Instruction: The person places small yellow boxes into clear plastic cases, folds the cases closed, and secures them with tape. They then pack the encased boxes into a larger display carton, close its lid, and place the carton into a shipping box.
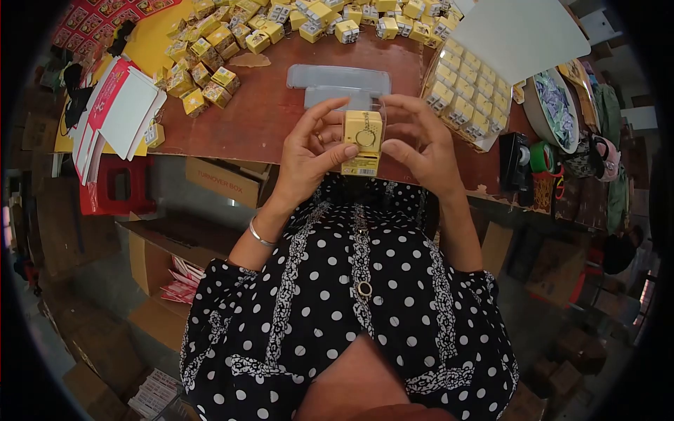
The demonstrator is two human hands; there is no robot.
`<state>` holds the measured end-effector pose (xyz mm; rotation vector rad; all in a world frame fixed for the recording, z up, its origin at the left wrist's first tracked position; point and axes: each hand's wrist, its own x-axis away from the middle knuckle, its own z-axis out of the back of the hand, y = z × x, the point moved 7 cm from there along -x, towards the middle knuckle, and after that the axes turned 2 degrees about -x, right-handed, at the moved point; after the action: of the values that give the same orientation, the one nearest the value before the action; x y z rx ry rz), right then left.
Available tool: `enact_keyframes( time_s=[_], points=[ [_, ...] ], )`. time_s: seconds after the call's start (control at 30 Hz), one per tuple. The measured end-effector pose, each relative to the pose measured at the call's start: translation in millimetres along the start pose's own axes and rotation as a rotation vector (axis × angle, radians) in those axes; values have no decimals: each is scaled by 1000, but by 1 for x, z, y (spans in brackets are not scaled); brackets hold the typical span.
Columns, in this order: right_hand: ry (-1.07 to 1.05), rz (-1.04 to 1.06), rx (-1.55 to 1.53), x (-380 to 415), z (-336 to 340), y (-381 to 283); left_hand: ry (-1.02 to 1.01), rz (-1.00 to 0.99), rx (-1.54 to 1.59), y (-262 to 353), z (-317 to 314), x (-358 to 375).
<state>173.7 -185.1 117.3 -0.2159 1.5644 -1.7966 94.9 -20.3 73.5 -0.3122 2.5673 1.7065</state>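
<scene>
Close in front of me, at the table's near edge, is a small yellow box [359,169] with a metal keyring [366,137] and short chain lying on its upper face. A barcode shows on its near side. My left hand [314,146] grips the box from the left, thumb pressed on its front. On the other side my right hand [423,149] curls around the box's right edge, where a clear plastic edge [382,119] shows. The fingertips behind the box are partly hidden. Just beyond lie clear plastic trays [338,76] on the red-brown table [277,112].
Many loose yellow keyring boxes [258,41] are piled at the back and left. A carton of boxes in rows [469,90] stands right, beside a tape dispenser [516,158] and an oval basin [551,105]. White-and-pink cards [119,112] lie left, above a red stool [116,186].
</scene>
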Motion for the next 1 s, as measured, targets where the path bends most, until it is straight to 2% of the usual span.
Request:
enact_keyframes(
  time_s=[0.03, 0.13, 0.23, 0.37, 0.43, 0.57, 0.63, 0.73, 0.77, 0.83, 1.0],
  points=[
    [-10, -67, -142, 4, -7, 7, 5, 33, -14, -1, 0, 0],
    [3, -101, -275, 11, -16, 18, -80, 7, 20, -5, -6, -1],
    [-5, -47, -282, 13, -16, 21, -155, -3, -19, -15, -6, 1],
    [49, -14, -294, 13, -18, 21, -160, -51, -138, -5, -10, -2],
    [104, 10, -399, 13, -18, 17, -158, -75, -92, -3, -12, -3],
    [155, -27, -408, 11, -16, 16, -119, -103, 61, -1, -13, -4],
    [0, 58, -310, 8, -17, 15, -103, -34, 7, -1, -12, -2],
    [-52, 12, -192, 7, -14, 26, -107, -2, -43, -4, -14, 2],
    [-52, 10, -192, 7, -15, 23, -107, -1, -42, -5, -13, 3],
    [-30, -123, -355, 5, -18, 18, -88, 29, -55, -7, -11, 4],
    [-49, -158, -354, 4, -14, 17, -102, 8, -138, -7, -13, 5]
  ],
)
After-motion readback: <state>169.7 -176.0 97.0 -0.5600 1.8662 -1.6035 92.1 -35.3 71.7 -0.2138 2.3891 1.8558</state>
